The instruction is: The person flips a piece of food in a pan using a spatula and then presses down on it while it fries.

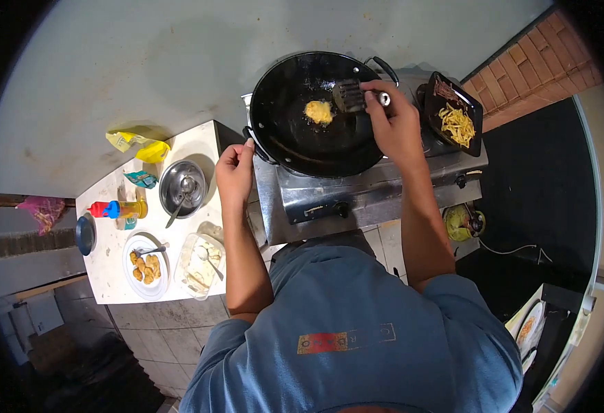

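A black wok [295, 146] sits on the steel gas stove [295, 196]. A golden piece of battered food [318, 112] lies in it, left of the spatula. My right hand [395, 124] is closed around the handle of a dark slotted spatula [348, 96], whose head is over the wok just right of the food. My left hand [236, 168] is closed at the wok's left side handle, with the thumb on it and the other fingers curled.
A black tray [476, 131] of fries and dark strips stands on the stove's right. The white table [112, 241] at left bears a steel bowl [171, 180], a plate of fried pieces [164, 283], a plastic tub with a spoon [186, 272] and sauce bottles [131, 209].
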Available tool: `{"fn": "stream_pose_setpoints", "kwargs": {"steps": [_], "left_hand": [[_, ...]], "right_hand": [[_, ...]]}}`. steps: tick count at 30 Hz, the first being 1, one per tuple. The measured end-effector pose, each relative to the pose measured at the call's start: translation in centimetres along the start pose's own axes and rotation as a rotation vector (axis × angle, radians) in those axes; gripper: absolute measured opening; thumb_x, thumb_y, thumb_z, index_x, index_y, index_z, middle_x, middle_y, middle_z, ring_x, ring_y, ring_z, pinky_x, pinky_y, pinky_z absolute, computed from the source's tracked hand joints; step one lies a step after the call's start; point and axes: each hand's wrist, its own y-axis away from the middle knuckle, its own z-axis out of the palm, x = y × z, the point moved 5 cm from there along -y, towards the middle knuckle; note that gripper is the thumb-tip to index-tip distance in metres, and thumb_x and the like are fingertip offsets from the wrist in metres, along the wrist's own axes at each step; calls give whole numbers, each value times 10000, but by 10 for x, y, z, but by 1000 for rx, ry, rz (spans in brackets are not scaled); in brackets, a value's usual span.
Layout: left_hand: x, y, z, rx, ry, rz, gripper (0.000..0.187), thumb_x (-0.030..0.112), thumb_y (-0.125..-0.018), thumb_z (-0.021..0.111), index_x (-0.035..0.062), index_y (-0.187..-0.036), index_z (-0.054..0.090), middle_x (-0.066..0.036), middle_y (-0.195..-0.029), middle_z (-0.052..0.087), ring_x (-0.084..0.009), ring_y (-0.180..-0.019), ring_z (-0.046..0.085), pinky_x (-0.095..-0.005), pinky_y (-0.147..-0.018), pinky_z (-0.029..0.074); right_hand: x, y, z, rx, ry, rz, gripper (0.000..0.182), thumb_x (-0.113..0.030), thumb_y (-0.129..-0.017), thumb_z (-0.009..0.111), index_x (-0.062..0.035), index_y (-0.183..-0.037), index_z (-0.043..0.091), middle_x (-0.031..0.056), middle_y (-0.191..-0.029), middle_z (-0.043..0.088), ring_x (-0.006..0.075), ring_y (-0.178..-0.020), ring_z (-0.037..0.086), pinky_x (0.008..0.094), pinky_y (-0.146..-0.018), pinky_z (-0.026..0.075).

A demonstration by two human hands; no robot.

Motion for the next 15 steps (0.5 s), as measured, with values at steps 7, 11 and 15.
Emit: {"fn": "stream_pose_setpoints", "kwargs": {"steps": [7, 11, 15], "left_hand": [[3, 1, 2, 1, -27, 8, 286, 256, -902, 641, 41, -722, 583, 75, -611, 442, -29, -570, 363, -199, -519, 286], [-2, 0, 2, -6, -12, 11, 288, 255, -903, 639, 36, -724, 584, 74, -612, 435, -32, -572, 364, -202, -519, 287], [0, 0, 1, -8, -6, 2, 288, 255, -903, 638, 35, -724, 585, 72, -613, 437, -33, -573, 366, -203, -521, 292]], "right_hand": [[-3, 3, 17, -148, 31, -194, 136, -81, -891, 594, -25, -1011, 627, 92, -1018, 661, 153, -821, 610, 268, -671, 483], [-22, 12, 18, -247, 76, -173, 133, -95, -873, 611, -21, -983, 622, 118, -922, 646, 214, -754, 627, 281, -618, 488], [-26, 18, 10, -220, 85, -102, 130, -109, -875, 615, -14, -964, 610, 110, -866, 629, 197, -679, 601, 274, -584, 472]]}}
